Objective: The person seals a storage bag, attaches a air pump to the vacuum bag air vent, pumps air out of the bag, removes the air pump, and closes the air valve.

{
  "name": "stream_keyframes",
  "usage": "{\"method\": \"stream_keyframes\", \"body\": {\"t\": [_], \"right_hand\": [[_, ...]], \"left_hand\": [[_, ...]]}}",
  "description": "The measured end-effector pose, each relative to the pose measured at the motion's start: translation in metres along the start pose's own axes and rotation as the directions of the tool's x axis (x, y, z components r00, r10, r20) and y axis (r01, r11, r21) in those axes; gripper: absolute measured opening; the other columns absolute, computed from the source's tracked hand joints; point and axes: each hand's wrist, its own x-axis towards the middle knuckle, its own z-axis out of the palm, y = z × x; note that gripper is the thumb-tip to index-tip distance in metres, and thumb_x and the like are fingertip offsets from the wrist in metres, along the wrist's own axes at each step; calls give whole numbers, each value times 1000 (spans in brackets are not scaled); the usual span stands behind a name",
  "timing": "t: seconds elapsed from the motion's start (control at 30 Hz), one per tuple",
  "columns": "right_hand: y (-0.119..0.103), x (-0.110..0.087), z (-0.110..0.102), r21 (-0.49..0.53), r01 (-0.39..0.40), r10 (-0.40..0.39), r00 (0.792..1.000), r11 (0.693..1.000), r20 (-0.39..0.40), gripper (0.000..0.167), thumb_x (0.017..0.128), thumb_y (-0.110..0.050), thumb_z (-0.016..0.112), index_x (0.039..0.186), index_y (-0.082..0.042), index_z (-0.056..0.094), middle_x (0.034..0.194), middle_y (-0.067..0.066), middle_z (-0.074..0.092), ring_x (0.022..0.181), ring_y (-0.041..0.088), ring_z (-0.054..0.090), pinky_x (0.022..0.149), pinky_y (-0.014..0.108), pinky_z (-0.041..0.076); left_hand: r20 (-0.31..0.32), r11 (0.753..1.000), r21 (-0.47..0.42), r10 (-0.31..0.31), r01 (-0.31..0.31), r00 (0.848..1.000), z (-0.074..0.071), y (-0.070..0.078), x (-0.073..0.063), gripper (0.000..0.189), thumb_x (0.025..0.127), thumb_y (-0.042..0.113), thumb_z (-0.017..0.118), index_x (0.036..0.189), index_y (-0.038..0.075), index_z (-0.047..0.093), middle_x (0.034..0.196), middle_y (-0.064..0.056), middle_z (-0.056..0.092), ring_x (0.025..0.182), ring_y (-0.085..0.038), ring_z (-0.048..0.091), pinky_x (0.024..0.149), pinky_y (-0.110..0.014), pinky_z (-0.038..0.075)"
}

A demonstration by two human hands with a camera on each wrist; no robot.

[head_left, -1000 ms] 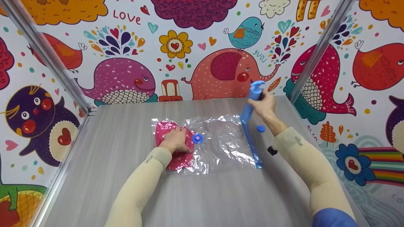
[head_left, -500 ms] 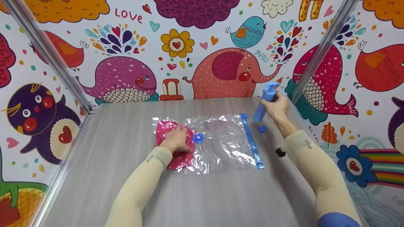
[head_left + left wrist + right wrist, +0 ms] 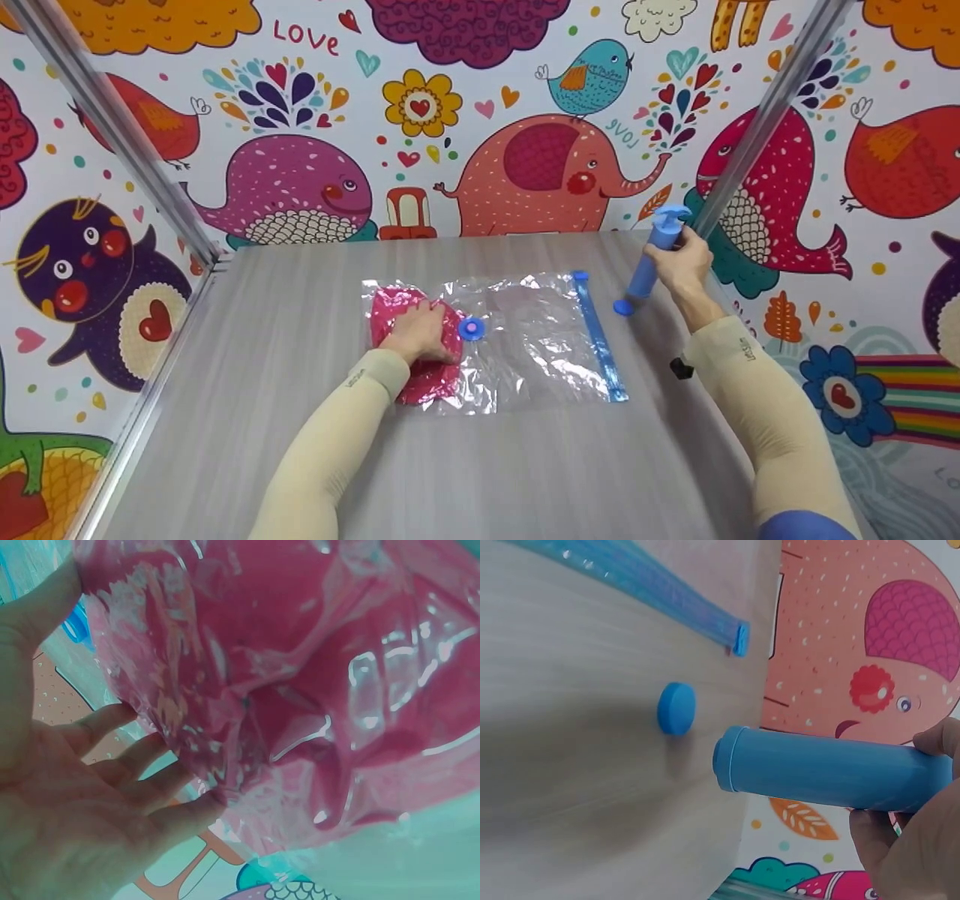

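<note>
A clear vacuum storage bag (image 3: 536, 337) lies flat on the table, with a pink cloth (image 3: 394, 300) inside its left end. My left hand (image 3: 416, 334) rests on that pink part, its fingers loosely spread in the left wrist view. Just right of this hand is the bag's round blue valve (image 3: 471, 328). At the back right, my right hand (image 3: 684, 266) grips a blue hand pump (image 3: 651, 259) by its barrel, handle up and tilted. In the right wrist view the pump's lower end is apart from a round blue cap (image 3: 676, 709) on the table.
The bag's blue zip strip (image 3: 598, 334) runs along its right edge, left of the cap. A grey wood-look table (image 3: 495, 472) carries everything. Walls with cartoon animals and metal posts (image 3: 757, 112) close in the back and sides.
My right hand has carried the pump rightward and slightly down, away from the bag's zip strip and to the cap's right. The left hand has stayed on the pink part.
</note>
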Motion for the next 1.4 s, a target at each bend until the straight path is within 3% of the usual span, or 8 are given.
{"method": "stream_keyframes", "body": {"t": [0.87,1.13,1.4], "right_hand": [[37,14,-21,-95,-68,60,995,993,-83,79,107,-38,74,171,-5,41,172,24,53,158,44,56,133,62,43],[44,14,-22,-91,-77,72,996,993,-56,82,109,-42,72,173,-6,36,176,24,47,161,45,52,134,65,40],[48,14,-19,-107,-23,20,999,994,-26,82,107,-38,76,171,-4,38,174,26,50,159,47,53,133,66,42]], "left_hand": [[4,1000,20,6,-6,1000,2,1,-1,105,84,51,97,163,1,48,163,-29,52,156,-51,51,129,-72,44],[20,1000,1,5,-5,1000,3,1,0,109,85,52,97,167,3,44,167,-30,48,158,-51,50,132,-68,43],[1,1000,-4,-2,2,1000,-1,1,-3,109,84,53,98,166,3,45,166,-29,49,156,-52,51,131,-69,44]]}}
